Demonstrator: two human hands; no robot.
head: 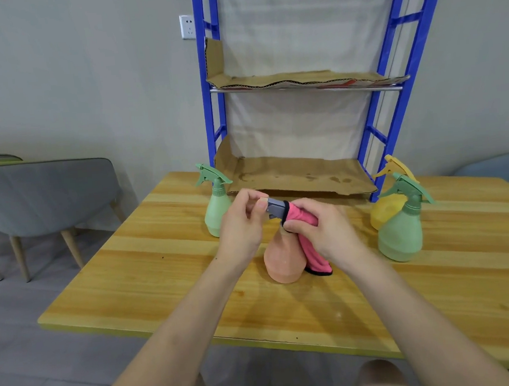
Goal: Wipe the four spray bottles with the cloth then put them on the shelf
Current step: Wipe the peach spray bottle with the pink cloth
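Currently the orange bottle point(282, 261) stands on the surface point(161, 262), front and centre, just short of the shelf point(291, 171). The left hand point(243, 221) pinches its grey head point(275, 207) between thumb and fingertips. The right hand point(321, 230) grasps the pink cloth point(314, 255), bunched round the neck, with the loose end hanging down the bottle's side. The trigger seems to be under the cloth, though the fingers hide it.

To do this wipe well, the left hand should keep the head steady while the right hand turns the cloth round the neck, then draws it down over the belly to the base. Pressure should be light, since a hard squeeze on the trigger could spray. The base should stay planted so the bottle does not tip.

One green bottle point(217, 208) waits at the left, another green one point(401, 232) at the right, touching or just before the yellow bottle point(385, 209). None is on the shelf yet.
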